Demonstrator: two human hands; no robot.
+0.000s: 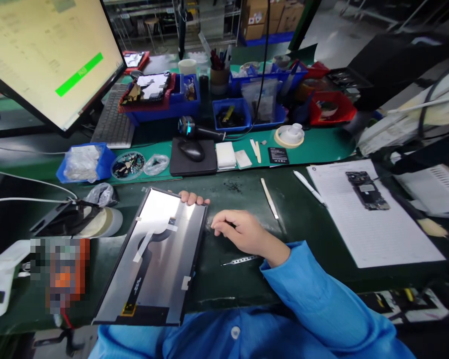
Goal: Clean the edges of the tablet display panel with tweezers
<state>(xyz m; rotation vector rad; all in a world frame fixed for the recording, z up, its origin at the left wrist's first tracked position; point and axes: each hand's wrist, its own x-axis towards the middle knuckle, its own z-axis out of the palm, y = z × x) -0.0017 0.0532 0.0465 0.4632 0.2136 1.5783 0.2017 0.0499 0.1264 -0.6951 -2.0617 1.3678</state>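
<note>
A tablet-sized LCD screen panel [164, 279] stands tilted in front of me, its silvery back showing, with strips of white tape and a dark flex cable [142, 279]. My left hand [192, 198] holds it from behind; only the fingertips show, curled over the far edge. Just right of the panel is my right hand [243, 232], its fingers curled in and thumb pressed near them. Whatever may be between those fingertips is too small to make out. Metal tweezers [241, 260] lie on the bench under the right wrist.
A pale spudger stick [269, 198] and a white pen [309, 187] lie beyond my right hand. At right, a circuit board [366, 190] rests on a paper sheet [389, 239]. Tape rolls [110, 222] sit left. Blue bins [230, 113], a scanner [198, 130] and a monitor [60, 50] stand behind.
</note>
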